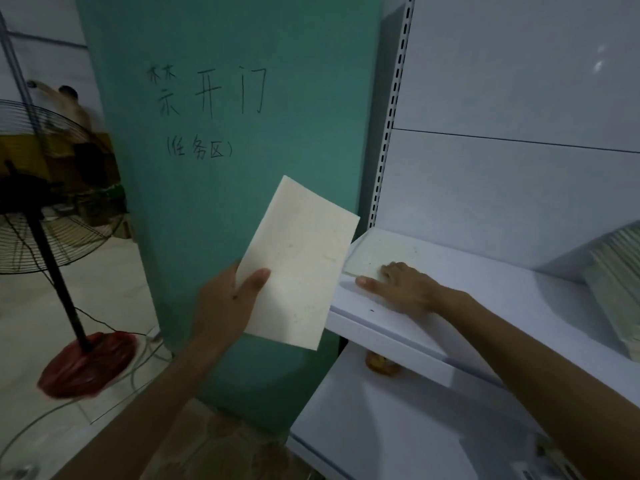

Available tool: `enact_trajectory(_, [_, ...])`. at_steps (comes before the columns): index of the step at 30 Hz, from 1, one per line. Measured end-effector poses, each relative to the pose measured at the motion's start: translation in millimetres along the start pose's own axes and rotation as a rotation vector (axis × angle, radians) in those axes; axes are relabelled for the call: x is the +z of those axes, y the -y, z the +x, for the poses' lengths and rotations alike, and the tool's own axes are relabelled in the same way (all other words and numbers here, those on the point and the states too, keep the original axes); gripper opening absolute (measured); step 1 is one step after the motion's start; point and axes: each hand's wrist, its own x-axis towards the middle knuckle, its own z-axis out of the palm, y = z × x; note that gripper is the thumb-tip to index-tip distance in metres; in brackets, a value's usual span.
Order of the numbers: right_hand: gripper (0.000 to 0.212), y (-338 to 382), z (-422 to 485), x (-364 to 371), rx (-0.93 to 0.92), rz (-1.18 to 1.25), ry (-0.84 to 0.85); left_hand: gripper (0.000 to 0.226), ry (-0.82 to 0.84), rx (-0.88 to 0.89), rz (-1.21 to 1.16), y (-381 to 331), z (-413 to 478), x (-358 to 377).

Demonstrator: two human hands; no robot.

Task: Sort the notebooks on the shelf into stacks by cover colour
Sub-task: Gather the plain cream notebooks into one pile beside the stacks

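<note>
1. A cream notebook (298,258) is held up in front of a teal panel (225,202), just off the left end of the shelving. Its cover is flat, rectangular and matte, with faint marks, and it is tilted so that the top leans left.
2. The cream notebook is gripped at its lower left edge by the left hand (221,306). The thumb (256,280) is laid across the front cover; the other fingers are hidden behind it.
3. A pale green notebook (372,252) lies flat at the left end of the upper shelf board (485,282), a smooth white panel (apparently painted metal). Its cover is lightly speckled.
4. The right hand (405,289) is rested palm down on the upper shelf board. Its fingertips (389,268), slightly bent, are placed on the near edge of the pale green notebook, and the thumb is stretched leftward along the board. Nothing is clasped.
5. A notebook stack (616,282) is leaned at the right end of the same board. Page edges show as fine ridges; the cover colours cannot be told.
6. A perforated upright (391,109) runs up the left side of the shelving. A lower shelf board (381,427) is seen beneath, with a blurred orange-brown object (381,363) under the upper board.
7. A pedestal fan (41,188) with a wire grille and a black pole stands at far left, its base wrapped in red film.
</note>
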Motion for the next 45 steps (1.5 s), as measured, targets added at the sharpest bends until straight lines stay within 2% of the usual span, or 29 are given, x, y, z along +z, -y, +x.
enact_trajectory(2, [0.095, 2.9, -25.6, -1.8, -0.048, -0.029, 0.013, 0.016, -0.016, 0.018, 0.008, -4.6, -0.7, 5.6])
enact_trajectory(4, [0.091, 3.9, -57.1, 7.2, -0.117, -0.151, -0.063, 0.018, -0.04, 0.021, -0.024, -11.1, -0.4, 11.9])
enact_trajectory(7, [0.07, 7.1, -94.6, 21.9, -0.193, -0.337, -0.293, 0.027, -0.069, 0.049, -0.058, -23.2, 2.2, 18.4])
enact_trajectory(11, [0.044, 0.0, -115.6, 12.2, -0.218, -0.256, -0.528, 0.03, -0.098, 0.065, -0.159, -41.4, 4.5, 22.8])
enact_trajectory(13, [0.031, -9.8, -114.9, 0.6, -0.174, -0.15, -0.663, 0.032, -0.089, 0.034, -0.229, -47.9, 5.3, 23.9])
enact_trajectory(16, [0.029, -25.6, -109.7, -26.7, -0.027, 0.17, -0.864, 0.032, -0.061, 0.013, -0.27, -52.5, 3.4, 26.8])
enact_trajectory(19, [0.026, -36.3, -113.3, -49.9, 0.079, 0.529, -0.943, 0.026, -0.008, -0.014, -0.341, -58.7, -0.8, 33.3])
enact_trajectory(21, [0.023, -36.8, -121.2, -57.4, 0.096, 0.716, -1.035, 0.017, 0.048, -0.037, -0.367, -63.5, -2.6, 41.3])
enact_trajectory(23, [0.024, -31.8, -129.2, -61.0, 0.062, 0.761, -1.17, 0.014, 0.121, -0.062, -0.403, -70.5, -5.1, 50.7])
enact_trajectory(25, [0.023, -23.1, -134.0, -61.7, -0.006, 0.713, -1.262, 0.018, 0.194, -0.086, -0.469, -79.6, -9.5, 62.1])
enact_trajectory(27, [0.025, -11.2, -135.7, -54.6, -0.119, 0.565, -1.299, 0.022, 0.245, -0.124, -0.53, -90.6, -13.7, 74.4])
enact_trajectory(29, [0.03, 0.1, -135.7, -35.2, -0.255, 0.345, -1.233, 0.019, 0.283, -0.166, -0.596, -103.6, -15.6, 85.7])
enact_trajectory(31, [0.034, 3.6, -134.6, -6.7, -0.367, 0.007, -1.119, 0.019, 0.326, -0.189, -0.637, -116.5, -15.9, 94.3])
enact_trajectory(33, [0.034, -0.6, -136.3, 11.0, -0.418, -0.195, -1.074, 0.021, 0.369, -0.174, -0.658, -125.9, -17.0, 99.1])
enact_trajectory(38, [0.026, -26.6, -156.0, 4.8, -0.503, -0.424, -1.124, 0.024, 0.515, -0.123, -0.746, -144.1, -24.1, 101.2])
enact_trajectory(42, [0.026, -44.9, -166.3, -6.6, -0.497, -0.501, -1.111, 0.047, 0.598, -0.026, -0.805, -164.0, -30.4, 113.2])
enact_trajectory(45, [0.03, -57.5, -177.0, -14.3, -0.452, -0.446, -1.061, 0.029, 0.546, 0.073, -0.724, -180.9, -34.7, 128.9])
